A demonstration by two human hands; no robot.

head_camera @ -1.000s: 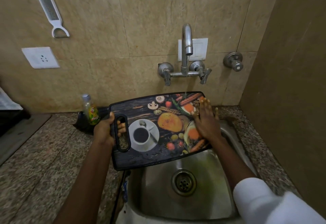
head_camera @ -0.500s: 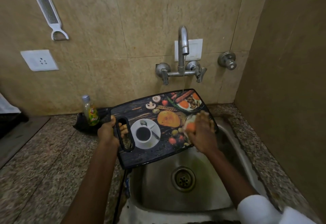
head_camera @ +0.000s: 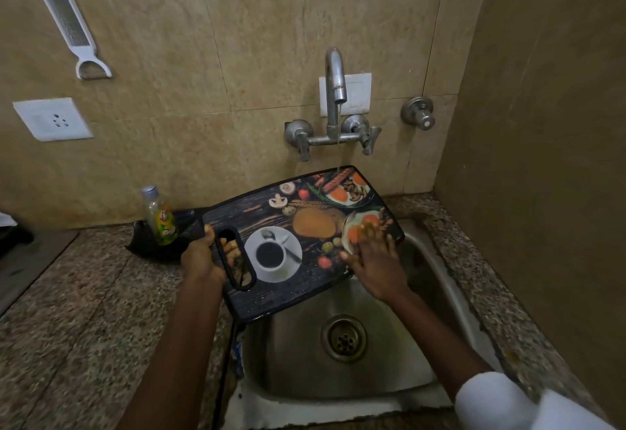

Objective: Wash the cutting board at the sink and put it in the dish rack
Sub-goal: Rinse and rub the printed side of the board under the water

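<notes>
A black cutting board (head_camera: 305, 226) printed with food pictures and a coffee cup is held tilted over the steel sink (head_camera: 437, 260), its far right corner raised. My left hand (head_camera: 206, 253) grips it by the handle slot at its left end, fingers through the hole. My right hand (head_camera: 376, 256) lies flat on the board's right side with fingers spread, blurred by motion. A thin stream of water runs from the tap (head_camera: 335, 80) onto the board's far corner. No dish rack is in view.
A small bottle (head_camera: 162, 216) with a green and yellow label stands on a black tray (head_camera: 149, 243) left of the sink. Speckled granite counter (head_camera: 84, 311) spreads left; a side wall (head_camera: 542, 158) closes the right. A white grater (head_camera: 72, 28) and socket (head_camera: 52, 119) are on the tiled wall.
My right hand has slid down the board from its far right edge toward the near edge. The board tilted and shifted slightly. Water now runs visibly from the tap.
</notes>
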